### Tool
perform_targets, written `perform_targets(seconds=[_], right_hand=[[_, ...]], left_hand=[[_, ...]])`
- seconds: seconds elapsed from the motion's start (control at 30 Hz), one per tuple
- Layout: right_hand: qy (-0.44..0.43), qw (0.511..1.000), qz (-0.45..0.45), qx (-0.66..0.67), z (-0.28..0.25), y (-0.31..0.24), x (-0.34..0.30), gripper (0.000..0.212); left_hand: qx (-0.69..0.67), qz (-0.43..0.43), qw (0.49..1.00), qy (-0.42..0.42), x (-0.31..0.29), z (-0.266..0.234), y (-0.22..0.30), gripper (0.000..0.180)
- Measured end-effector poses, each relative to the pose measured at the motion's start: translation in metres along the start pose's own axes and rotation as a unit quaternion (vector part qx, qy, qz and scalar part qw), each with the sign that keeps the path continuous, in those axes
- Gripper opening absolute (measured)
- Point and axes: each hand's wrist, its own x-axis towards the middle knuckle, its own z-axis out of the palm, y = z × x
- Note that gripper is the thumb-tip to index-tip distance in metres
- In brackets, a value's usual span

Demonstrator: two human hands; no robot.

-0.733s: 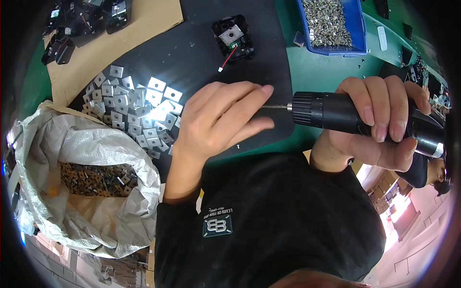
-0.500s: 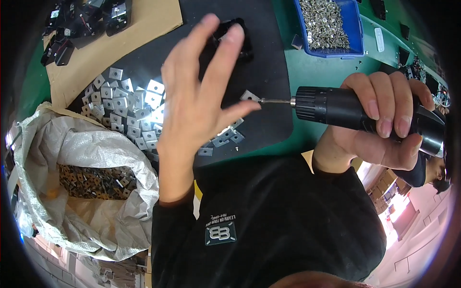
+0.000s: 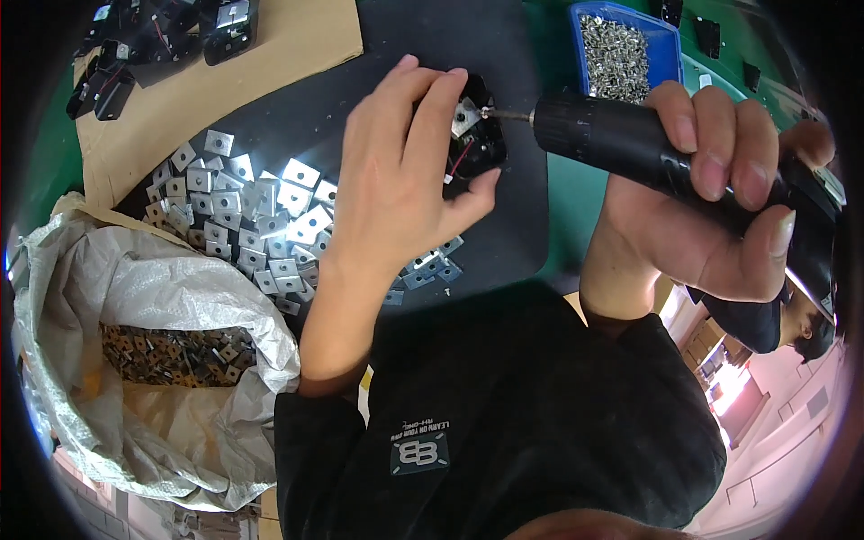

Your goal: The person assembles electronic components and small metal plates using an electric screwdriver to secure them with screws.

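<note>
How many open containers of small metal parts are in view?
2: the blue bin of screws, beyond the right hand, and the white sack at lower left. Others may be hidden.

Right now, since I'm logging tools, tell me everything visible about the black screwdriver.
The black power screwdriver is roughly cylindrical and looks plastic, with a front collar and thin metal bit. The right hand grips its body. It slants, bit leftward, tip by the metal plate in the black housing; contact is unclear.
</note>
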Motion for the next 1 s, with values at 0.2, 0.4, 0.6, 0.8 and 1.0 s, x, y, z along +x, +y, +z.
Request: perform_targets(seconds=[0.2,0.4,0.6,0.8,1.0], right_hand=[[-0.029,0.997,0.015,-0.066,0.004,0.003,0.002,0.047],[0.089,0.992,-0.061,0.065,0.009,0.025,-0.018,0.045],[-0.041,0.999,0.022,0.026,-0.004,0.02,-0.006,0.044],[-0.079,0.997,0.025,0.008,-0.006,0.018,-0.004,0.041],[-0.209,0.977,0.03,-0.008,-0.011,0.021,0.008,0.039]], left_hand=[[-0.073,-0.014,0.997,-0.012,-0.003,0.003,-0.003,0.075],[-0.076,0.002,0.997,-0.014,0.001,0.004,-0.004,0.073],[-0.068,0.001,0.998,-0.015,0.0,0.003,-0.005,0.072],[-0.086,-0.01,0.996,-0.022,0.001,0.003,-0.005,0.071],[-0.075,0.004,0.997,-0.024,0.0,0.002,-0.009,0.073]])
